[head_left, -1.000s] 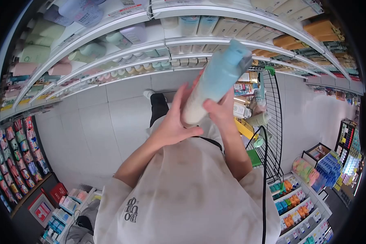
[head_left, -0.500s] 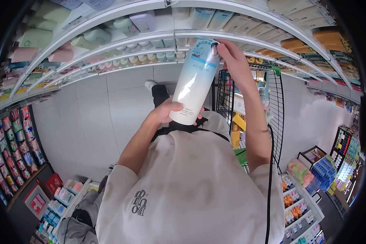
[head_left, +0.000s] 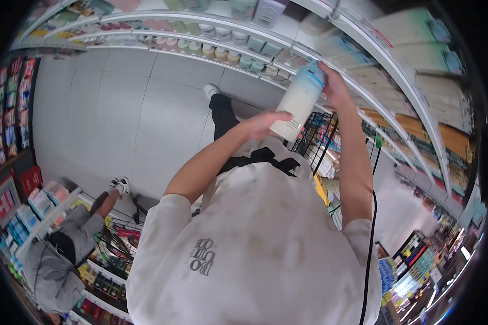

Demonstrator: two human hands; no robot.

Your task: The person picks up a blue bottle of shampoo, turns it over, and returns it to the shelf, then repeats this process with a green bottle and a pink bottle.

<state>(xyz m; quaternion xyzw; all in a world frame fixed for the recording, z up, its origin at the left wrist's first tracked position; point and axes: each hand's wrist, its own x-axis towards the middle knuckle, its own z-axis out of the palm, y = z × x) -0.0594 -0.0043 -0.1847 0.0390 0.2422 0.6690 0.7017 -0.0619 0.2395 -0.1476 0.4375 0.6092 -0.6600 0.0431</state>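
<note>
Holding a bottle [head_left: 295,105] up just past 1 o'clock from the middle of the view. White low down, fading to blue at the top, and tilted, with the blue end aimed at roughly 1 and the base at roughly 7. Gripping the lower part with the left hand [head_left: 263,124], partly curled, with a thumb laid over the front; can't tell much about the fingers tucked behind. Curling the right hand [head_left: 335,86] against the blue end from the 3 o'clock side, maybe half closed; kinda blurry there, so can't make out the fingertips.

Wearing a pale T-shirt [head_left: 255,233] down at 6, and sticking a white shoe [head_left: 211,91] out at 11. Seeing a wire cart [head_left: 309,131] near the bottle, over at its 5 o'clock side and partly hidden by an arm. Also spotting a yellow item [head_left: 321,189] between 3 and 4, plus a black cable [head_left: 371,254] hanging around 4.

Facing a long shelf [head_left: 358,30] sweeping from 11 round to 3, with jars [head_left: 220,52] lined up near 12. Way over at 9 to 10, looking at a rack of packs [head_left: 8,103]. Sharing the aisle with another person [head_left: 51,271] in grey at 8.
</note>
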